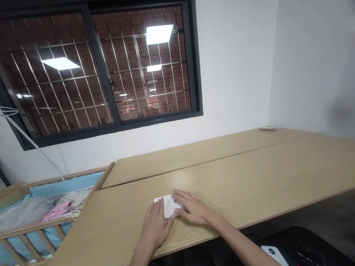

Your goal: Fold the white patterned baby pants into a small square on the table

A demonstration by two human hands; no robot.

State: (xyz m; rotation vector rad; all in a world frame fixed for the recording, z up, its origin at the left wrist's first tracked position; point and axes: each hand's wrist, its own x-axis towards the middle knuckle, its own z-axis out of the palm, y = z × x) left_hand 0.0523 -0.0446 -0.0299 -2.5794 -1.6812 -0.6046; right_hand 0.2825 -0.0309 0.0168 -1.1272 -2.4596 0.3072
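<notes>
In the head view, I have both hands near the front edge of a pale wooden table [261,179], with a small, flat white thing [168,205] on the tabletop between them. It lies at my fingers, just beyond my wrists, and its longer side appears to run left to right, from one hand toward the other, though my fingers hide both ends, so I can't be sure of that axis. My left hand [155,225] lies palm down over its left end, fingers stretched forward and close together, the thumb angled off toward the near side; it looks flat, not curled around anything. My right hand [194,210] reaches in from the other side, its fingers slanting over the right end and its thumb pointing in near the front edge. Whether that thumb and those fingers pinch the white thing or only rest on it, I cannot tell. Neither hand is clearly nearer, since both seem to be touching it, one at each end. A grey mark shows on its top beside my right fingers. Off to my left, well apart, stands a wooden crib [20,232]; below the table, by my right forearm, is a white phone [276,259].
</notes>
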